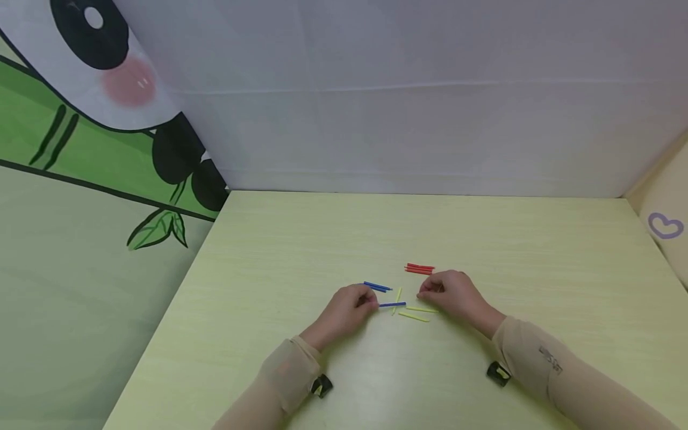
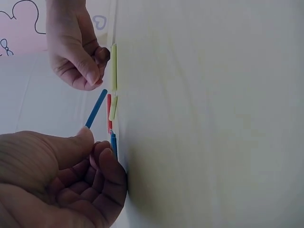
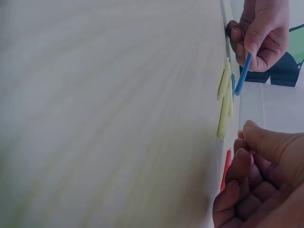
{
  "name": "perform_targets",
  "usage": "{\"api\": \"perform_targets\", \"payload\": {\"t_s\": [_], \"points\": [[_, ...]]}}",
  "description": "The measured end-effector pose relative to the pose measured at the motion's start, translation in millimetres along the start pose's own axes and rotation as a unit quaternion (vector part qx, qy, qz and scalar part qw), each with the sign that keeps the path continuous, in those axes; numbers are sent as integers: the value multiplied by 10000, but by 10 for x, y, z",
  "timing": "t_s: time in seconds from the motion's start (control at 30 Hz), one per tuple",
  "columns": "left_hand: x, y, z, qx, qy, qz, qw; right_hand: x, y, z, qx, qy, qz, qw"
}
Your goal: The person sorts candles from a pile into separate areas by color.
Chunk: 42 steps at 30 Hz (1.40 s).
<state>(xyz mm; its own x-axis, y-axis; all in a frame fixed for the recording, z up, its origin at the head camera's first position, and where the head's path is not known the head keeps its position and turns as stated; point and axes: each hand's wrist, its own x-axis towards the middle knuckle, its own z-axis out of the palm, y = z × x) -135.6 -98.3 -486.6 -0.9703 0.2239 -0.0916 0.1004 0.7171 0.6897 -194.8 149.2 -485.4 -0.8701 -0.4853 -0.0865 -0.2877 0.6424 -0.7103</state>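
Head view: left hand, thumb and fingertips pinched on the left end of one blue stick, free end pointing right across the line of a yellow stick on the table. Two further yellow sticks, just to the right. Right hand: fingers curled in, thumb close to index finger, no stick visible in hold. Loose blue sticks, just beyond left hand. Red sticks, side by side, just beyond right hand.

Handling, as judged: pinch best light and near the end, blue stick lowered slowly, free end guided clear of the yellow sticks to avoid rolling them.

Hard to make out: exact count of red sticks; anything tiny between right thumb and finger, impossible to tell; tabletop groups overlapping edge-on in both wrist views; sleeves cut off at near edge.
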Motion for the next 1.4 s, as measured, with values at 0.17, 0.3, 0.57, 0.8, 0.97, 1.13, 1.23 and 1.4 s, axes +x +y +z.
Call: {"api": "perform_targets", "payload": {"t_s": [0.17, 0.3, 0.57, 0.8, 0.97, 1.13, 1.23, 1.4], "points": [[2, -14, -35, -94, 5, -52, 9999, -39, 26, -5, 94, -26, 52, 9999], [1, -21, -68, -142, 7, -75, 9999, -63, 45, -3, 102, -26, 38, 9999], [3, -67, -125, -233, -35, -246, 9994, -94, 47, 9, 115, -38, 124, 9998], [19, -97, -161, -379, -103, -202, 9990, -129, 65, 19, 91, 14, 9, 10000], [37, -118, -172, -365, -127, -237, 9990, -158, 78, 22, 79, 66, -108, 9999], [40, -137, -201, -377, -129, -268, 9988, -181, 79, 18, 34, 52, -107, 9999], [42, -148, -222, -393, -103, -216, 9989, -197, 72, 9, 18, 42, -91, 9999], [48, -153, -241, -494, -101, -193, 9985, -212, 72, -4, 15, 61, -86, 9999]]}}
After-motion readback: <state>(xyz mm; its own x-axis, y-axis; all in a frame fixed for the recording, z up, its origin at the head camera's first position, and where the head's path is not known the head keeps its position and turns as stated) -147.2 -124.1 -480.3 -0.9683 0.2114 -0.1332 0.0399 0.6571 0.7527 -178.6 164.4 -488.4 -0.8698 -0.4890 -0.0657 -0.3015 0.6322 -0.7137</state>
